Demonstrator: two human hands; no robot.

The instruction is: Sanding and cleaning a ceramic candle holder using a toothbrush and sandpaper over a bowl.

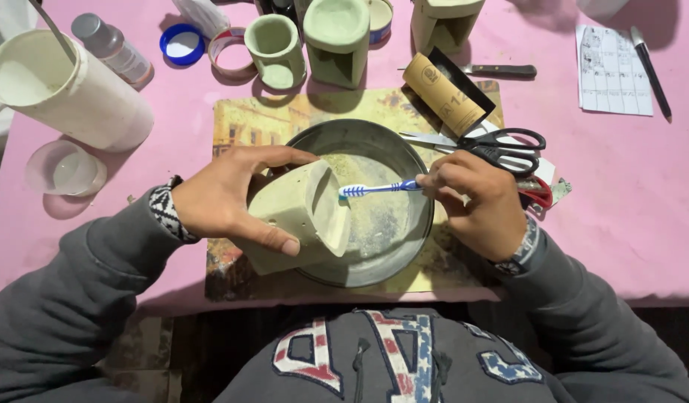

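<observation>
My left hand (229, 195) grips a pale green, hollow clay piece (303, 216), tilted on its side over a round metal pan (404, 160). My right hand (478, 201) holds a blue and white toothbrush (378, 188). Its bristles touch the open rim of the clay piece. The pan rests on a picture placemat (243, 123) on a pink tablecloth (620, 194).
Black-handled scissors (505, 145) and a roll of sandpaper (441, 93) lie right of the pan. Behind it stand more green clay pieces (337, 37), a tape roll (229, 48), a blue lid (182, 43) and a small bottle (113, 46). A white cylinder (68, 89) and clear cup (64, 170) sit left; paper (613, 71) and pen (650, 67) right.
</observation>
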